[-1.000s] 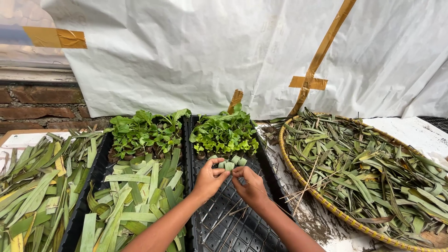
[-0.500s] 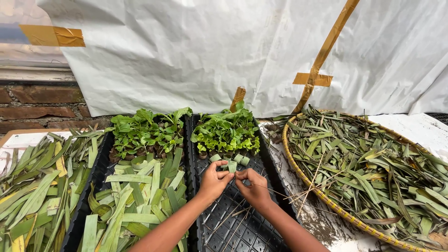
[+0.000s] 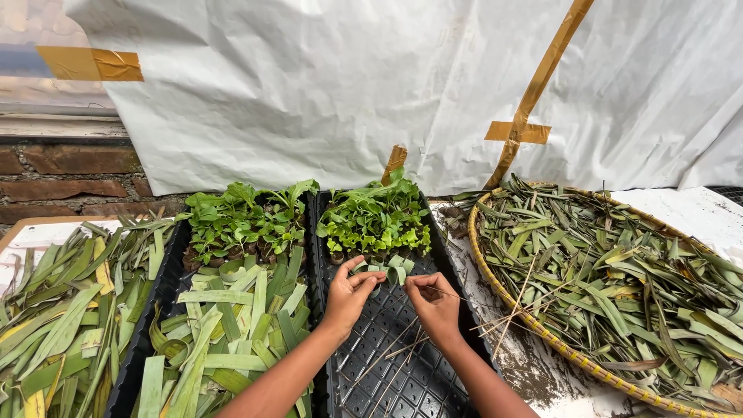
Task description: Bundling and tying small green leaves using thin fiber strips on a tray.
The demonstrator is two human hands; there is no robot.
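Right now both hands work over the black seedling tray [image 3: 402, 371]. Her left hand [image 3: 350, 294] pinches a curled strip of green leaf [image 3: 379, 272] between thumb and fingers, just in front of the seedlings [image 3: 375, 220]. Her right hand [image 3: 435, 303] is closed on a thin stick [image 3: 453, 295]. Cut leaf strips [image 3: 232, 333] fill the neighbouring tray, and a woven basket [image 3: 534, 333] of leaves sits on the right.

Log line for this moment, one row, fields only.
left hand: pinching leaf strip | right hand: holding thin stick | site: black seedling tray | beside: woven basket of leaves
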